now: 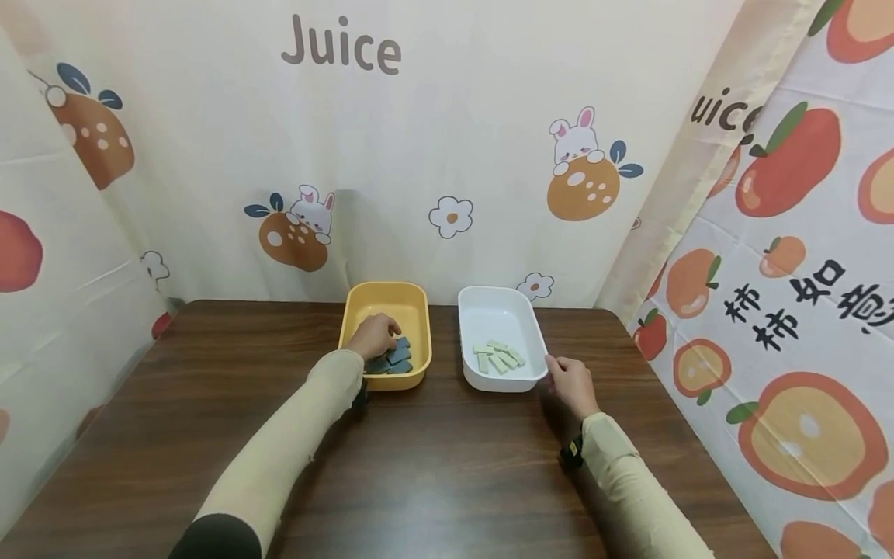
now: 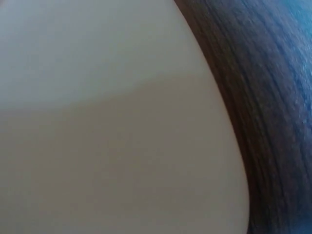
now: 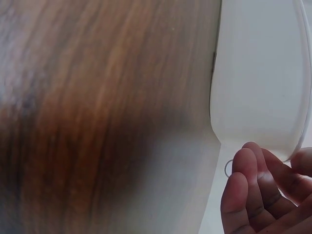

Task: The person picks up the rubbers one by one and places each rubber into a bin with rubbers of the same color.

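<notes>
In the head view a yellow tray (image 1: 421,380) holds several flat blue-grey pieces (image 1: 399,356) near its front end. My left hand (image 1: 373,336) reaches over its left rim, with the fingers bent down beside the pieces; whether it pinches one is hidden. To the right stands a white tray (image 1: 501,303) with several pale green flat pieces (image 1: 499,359) in it. My right hand (image 1: 573,384) holds this tray at its front right corner. In the right wrist view the fingers (image 3: 245,165) lie along the tray's outer wall, with the thumb near the rim.
Both trays stand side by side near the back edge of a dark wood table (image 1: 447,466). A patterned curtain (image 1: 447,140) hangs right behind them. A pale curved surface (image 2: 122,156) fills most of the left wrist view, too close and blurred for detail.
</notes>
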A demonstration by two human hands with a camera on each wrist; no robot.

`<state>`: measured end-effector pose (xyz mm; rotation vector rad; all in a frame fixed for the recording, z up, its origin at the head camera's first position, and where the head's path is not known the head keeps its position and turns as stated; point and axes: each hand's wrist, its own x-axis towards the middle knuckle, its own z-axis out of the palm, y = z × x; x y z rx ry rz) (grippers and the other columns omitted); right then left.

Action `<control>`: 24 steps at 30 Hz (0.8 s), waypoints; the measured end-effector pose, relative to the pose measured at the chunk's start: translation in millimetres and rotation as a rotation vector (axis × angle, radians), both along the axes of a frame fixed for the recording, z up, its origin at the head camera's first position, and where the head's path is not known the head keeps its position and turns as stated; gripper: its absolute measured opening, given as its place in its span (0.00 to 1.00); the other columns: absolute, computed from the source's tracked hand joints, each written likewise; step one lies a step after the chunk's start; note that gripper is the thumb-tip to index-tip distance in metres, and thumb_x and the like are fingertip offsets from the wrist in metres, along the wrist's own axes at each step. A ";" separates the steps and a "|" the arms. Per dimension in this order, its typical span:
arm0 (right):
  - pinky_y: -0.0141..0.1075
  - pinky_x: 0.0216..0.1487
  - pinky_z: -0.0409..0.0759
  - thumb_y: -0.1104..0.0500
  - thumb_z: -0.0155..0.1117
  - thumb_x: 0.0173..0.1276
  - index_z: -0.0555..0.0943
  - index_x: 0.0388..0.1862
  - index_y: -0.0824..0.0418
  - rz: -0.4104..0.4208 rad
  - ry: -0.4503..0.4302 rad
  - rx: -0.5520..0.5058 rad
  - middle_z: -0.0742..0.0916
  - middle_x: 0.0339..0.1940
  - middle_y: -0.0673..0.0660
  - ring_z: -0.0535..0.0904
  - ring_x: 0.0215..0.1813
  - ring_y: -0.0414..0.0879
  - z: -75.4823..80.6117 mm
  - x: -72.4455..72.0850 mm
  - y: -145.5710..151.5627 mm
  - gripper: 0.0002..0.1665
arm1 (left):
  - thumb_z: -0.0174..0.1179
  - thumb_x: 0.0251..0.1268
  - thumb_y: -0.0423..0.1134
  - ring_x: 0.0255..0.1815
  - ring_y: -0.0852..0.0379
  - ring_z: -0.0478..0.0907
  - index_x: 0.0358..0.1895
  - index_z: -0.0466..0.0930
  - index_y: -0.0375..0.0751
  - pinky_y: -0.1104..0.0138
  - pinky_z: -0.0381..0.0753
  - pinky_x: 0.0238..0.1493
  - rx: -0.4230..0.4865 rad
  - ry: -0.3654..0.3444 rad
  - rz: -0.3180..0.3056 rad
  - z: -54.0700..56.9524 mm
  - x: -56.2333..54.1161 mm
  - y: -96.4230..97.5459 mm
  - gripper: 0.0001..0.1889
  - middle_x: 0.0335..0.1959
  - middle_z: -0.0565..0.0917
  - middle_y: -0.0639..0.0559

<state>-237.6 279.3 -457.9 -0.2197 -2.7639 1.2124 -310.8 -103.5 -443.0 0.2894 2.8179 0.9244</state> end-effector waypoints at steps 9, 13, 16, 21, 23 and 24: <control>0.33 0.26 0.72 0.50 0.51 0.76 0.78 0.23 0.68 -0.005 0.000 0.016 0.79 0.12 0.51 0.75 0.18 0.41 -0.4 -1.3 1.2 0.26 | 0.57 0.65 0.32 0.47 0.48 0.79 0.52 0.82 0.36 0.56 0.79 0.49 0.004 -0.026 0.010 -0.9 3.6 -3.3 0.14 0.50 0.83 0.41; 0.33 0.26 0.72 0.50 0.51 0.75 0.78 0.23 0.68 0.001 0.007 0.016 0.79 0.12 0.50 0.75 0.18 0.41 -1.6 -2.7 0.4 0.26 | 0.57 0.66 0.34 0.46 0.50 0.78 0.54 0.82 0.37 0.58 0.80 0.47 0.010 -0.026 0.027 -3.2 5.0 -5.6 0.15 0.51 0.83 0.42; 0.33 0.26 0.73 0.50 0.51 0.76 0.80 0.26 0.69 0.003 0.002 0.000 0.80 0.15 0.52 0.75 0.19 0.41 -1.9 -3.2 0.3 0.26 | 0.57 0.66 0.35 0.47 0.49 0.78 0.54 0.82 0.37 0.57 0.80 0.49 0.011 -0.007 0.033 -2.3 6.4 -6.2 0.15 0.52 0.82 0.42; 0.33 0.26 0.75 0.49 0.51 0.76 0.81 0.32 0.70 -0.003 -0.008 -0.006 0.82 0.20 0.56 0.76 0.21 0.41 -2.4 -1.9 1.5 0.26 | 0.56 0.67 0.36 0.50 0.47 0.79 0.53 0.83 0.38 0.54 0.79 0.52 -0.016 0.030 0.028 1.2 10.5 -7.3 0.15 0.52 0.83 0.42; 0.33 0.27 0.75 0.48 0.50 0.76 0.81 0.33 0.69 -0.007 -0.009 -0.006 0.82 0.20 0.56 0.76 0.21 0.42 -2.5 -1.6 2.2 0.26 | 0.56 0.68 0.37 0.52 0.47 0.79 0.53 0.82 0.38 0.54 0.79 0.54 -0.025 0.036 0.032 1.9 12.5 -8.3 0.15 0.53 0.83 0.42; 0.33 0.27 0.75 0.48 0.50 0.76 0.82 0.34 0.69 -0.008 -0.006 -0.005 0.82 0.20 0.56 0.76 0.21 0.42 -2.2 -1.7 2.5 0.26 | 0.56 0.68 0.38 0.53 0.46 0.79 0.54 0.82 0.38 0.53 0.78 0.54 -0.028 0.039 0.034 2.3 13.7 -8.9 0.15 0.53 0.82 0.42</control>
